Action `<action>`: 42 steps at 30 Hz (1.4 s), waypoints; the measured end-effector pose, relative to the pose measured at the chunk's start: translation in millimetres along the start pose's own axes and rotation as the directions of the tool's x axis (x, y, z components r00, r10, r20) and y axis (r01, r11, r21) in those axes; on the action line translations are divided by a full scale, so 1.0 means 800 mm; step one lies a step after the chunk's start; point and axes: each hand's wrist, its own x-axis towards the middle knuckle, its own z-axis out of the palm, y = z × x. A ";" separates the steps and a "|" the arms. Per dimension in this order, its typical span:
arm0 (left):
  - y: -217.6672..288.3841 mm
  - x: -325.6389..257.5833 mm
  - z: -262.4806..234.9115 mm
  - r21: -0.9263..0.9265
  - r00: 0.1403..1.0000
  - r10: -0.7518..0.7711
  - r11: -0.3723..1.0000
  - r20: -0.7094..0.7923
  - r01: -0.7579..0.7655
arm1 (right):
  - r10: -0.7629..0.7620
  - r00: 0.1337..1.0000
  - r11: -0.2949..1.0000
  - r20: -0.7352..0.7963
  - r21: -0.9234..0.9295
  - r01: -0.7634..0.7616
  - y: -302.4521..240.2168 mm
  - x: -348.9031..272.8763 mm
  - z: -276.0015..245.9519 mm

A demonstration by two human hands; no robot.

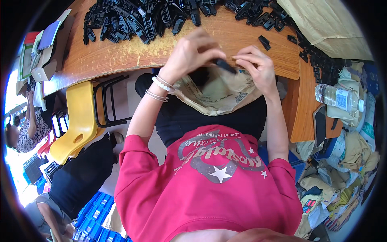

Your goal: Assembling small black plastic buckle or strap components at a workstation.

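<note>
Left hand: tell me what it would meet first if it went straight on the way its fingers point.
The left hand points right, toward the small black plastic part pinched between both hands, so it likely meets that first, then the right hand. Depth is unclear.

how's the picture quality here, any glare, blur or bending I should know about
Head view: strong fisheye bending, the wooden table edge curves and the corners are black; bright daylight blows out the far left rim; the left hand and right hand holding a small black plastic part are evenly lit and fairly sharp; the pile of black parts softens toward the top rim.
</note>
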 end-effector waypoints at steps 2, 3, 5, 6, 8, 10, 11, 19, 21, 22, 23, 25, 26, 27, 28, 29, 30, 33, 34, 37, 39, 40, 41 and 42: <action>-0.024 0.015 -0.012 0.278 0.976 -0.011 0.958 -0.216 0.073 | -0.057 0.974 0.989 -0.219 -0.148 0.024 -0.003 0.000 -0.004; -0.028 0.026 -0.013 0.476 0.956 0.025 0.871 -0.292 0.122 | -0.090 0.930 0.969 -0.355 -0.249 -0.001 -0.001 0.004 -0.010; -0.035 0.044 -0.012 0.646 0.953 0.038 0.743 -0.302 0.175 | -0.145 0.903 0.827 -0.405 -0.551 -0.115 0.012 0.015 -0.023; -0.037 0.050 -0.007 0.687 0.946 0.032 0.696 -0.321 0.209 | -0.147 0.909 0.714 -0.390 -0.678 -0.175 0.019 0.020 -0.027; -0.038 0.048 0.000 0.658 0.943 -0.011 0.713 -0.333 0.241 | -0.052 0.928 0.755 -0.368 -0.623 -0.204 0.027 0.024 -0.030; -0.022 0.038 0.005 0.596 0.956 -0.109 0.760 -0.274 0.258 | 0.086 0.926 0.933 -0.366 -0.298 -0.204 0.026 0.026 -0.025; -0.017 0.032 0.008 0.562 0.958 -0.156 0.783 -0.239 0.267 | 0.088 0.926 0.933 -0.368 -0.295 -0.206 0.025 0.027 -0.020; -0.018 0.029 0.002 0.444 0.926 0.377 0.828 0.011 -0.342 | -0.017 0.935 0.939 -0.356 -0.326 -0.107 0.014 0.006 -0.003; -0.016 0.022 0.009 0.404 0.948 0.317 0.862 0.040 -0.305 | -0.032 0.927 0.895 -0.373 -0.423 -0.139 0.007 0.002 -0.001; -0.013 0.020 0.014 0.344 0.965 0.258 0.902 0.051 -0.259 | 0.025 0.936 0.950 -0.350 -0.283 -0.131 0.002 0.001 0.001; -0.010 0.018 0.018 0.283 0.978 0.198 0.936 0.065 -0.209 | 0.078 0.945 0.983 -0.318 -0.136 -0.127 -0.003 0.000 0.004; -0.001 0.018 0.020 0.248 0.989 0.125 0.958 0.080 -0.141 | 0.065 0.959 0.988 -0.275 -0.117 -0.101 -0.009 -0.001 0.007; -0.001 0.019 0.020 0.217 0.991 0.108 0.968 0.082 -0.124 | 0.087 0.962 0.986 -0.259 -0.118 -0.121 -0.010 -0.001 0.008; -0.001 0.019 0.020 0.189 0.993 0.089 0.976 0.083 -0.104 | 0.107 0.965 0.983 -0.240 -0.118 -0.138 -0.010 0.001 0.009; -0.004 0.019 0.015 0.189 0.993 0.085 0.977 0.081 -0.099 | 0.109 0.966 0.983 -0.235 -0.117 -0.139 -0.009 0.002 0.006; -0.008 0.017 0.008 0.157 0.995 0.054 0.985 0.081 -0.067 | 0.117 0.970 0.984 -0.212 -0.106 -0.142 -0.008 0.002 0.002; -0.012 0.017 0.004 0.124 0.996 0.026 0.992 0.083 -0.036 | 0.125 0.974 0.985 -0.190 -0.096 -0.145 -0.007 0.002 -0.001; -0.009 0.014 0.004 0.078 0.996 0.009 0.997 0.084 -0.016 | 0.134 0.979 0.988 -0.155 -0.056 -0.144 -0.005 -0.001 0.001; -0.006 0.014 0.006 0.070 0.995 0.001 0.997 0.101 -0.009 | 0.023 0.990 0.988 -0.142 -0.148 -0.044 -0.002 0.004 0.004; -0.008 0.008 0.017 0.023 0.997 0.026 0.999 0.078 -0.028 | -0.070 0.988 0.974 -0.140 -0.222 0.038 -0.002 0.012 0.014; -0.008 0.008 0.013 0.019 0.997 -0.019 1.000 0.079 0.017 | -0.035 0.984 0.983 -0.174 -0.185 0.002 -0.004 0.013 0.018; -0.010 0.008 0.008 0.008 0.995 0.016 1.000 0.097 -0.017 | -0.039 0.984 0.983 -0.174 -0.186 0.006 -0.003 0.012 0.015; -0.011 0.007 0.001 -0.003 0.992 0.051 0.999 0.114 -0.051 | -0.004 0.994 0.995 -0.111 -0.096 -0.007 -0.001 0.010 0.008; -0.009 0.007 -0.007 -0.013 0.996 0.022 1.000 0.083 -0.021 | 0.024 0.999 1.000 -0.046 -0.009 -0.024 0.002 0.009 -0.002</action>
